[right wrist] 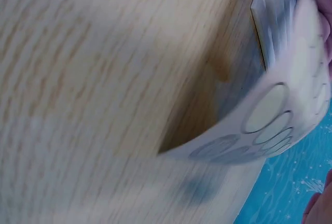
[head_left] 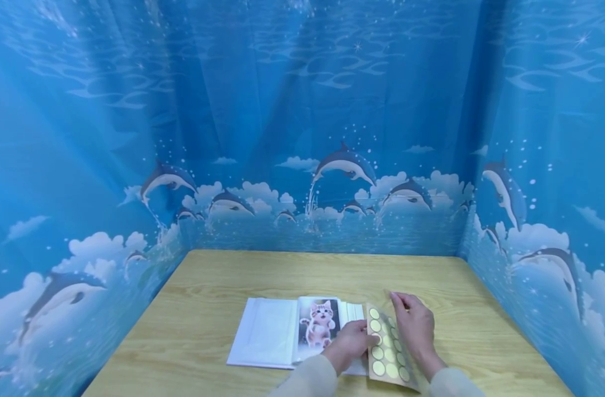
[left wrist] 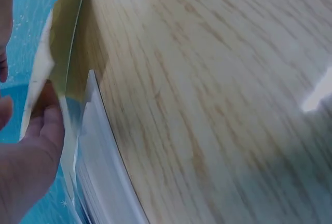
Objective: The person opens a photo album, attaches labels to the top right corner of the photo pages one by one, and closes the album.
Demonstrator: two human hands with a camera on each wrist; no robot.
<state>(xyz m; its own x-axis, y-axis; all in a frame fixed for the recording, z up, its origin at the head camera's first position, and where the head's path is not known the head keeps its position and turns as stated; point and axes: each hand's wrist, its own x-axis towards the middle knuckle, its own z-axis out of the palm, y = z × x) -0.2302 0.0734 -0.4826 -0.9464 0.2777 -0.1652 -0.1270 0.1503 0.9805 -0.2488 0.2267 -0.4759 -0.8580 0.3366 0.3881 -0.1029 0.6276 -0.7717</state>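
1. One wooden worktop [head_left: 223,275], backed on three sides by a blue dolphin-print curtain [head_left: 302,138].
2. One open album [head_left: 282,331] lies near the worktop's front edge, a kitten photo [head_left: 319,325] on its right page; its right side is hidden by the hands.
3. One sticker sheet [head_left: 389,353] of round pale dots, curled, its count unclear.
4. Left hand [head_left: 349,344] pinches the sheet's left edge; right hand [head_left: 414,325] grips its top, fingers curled.
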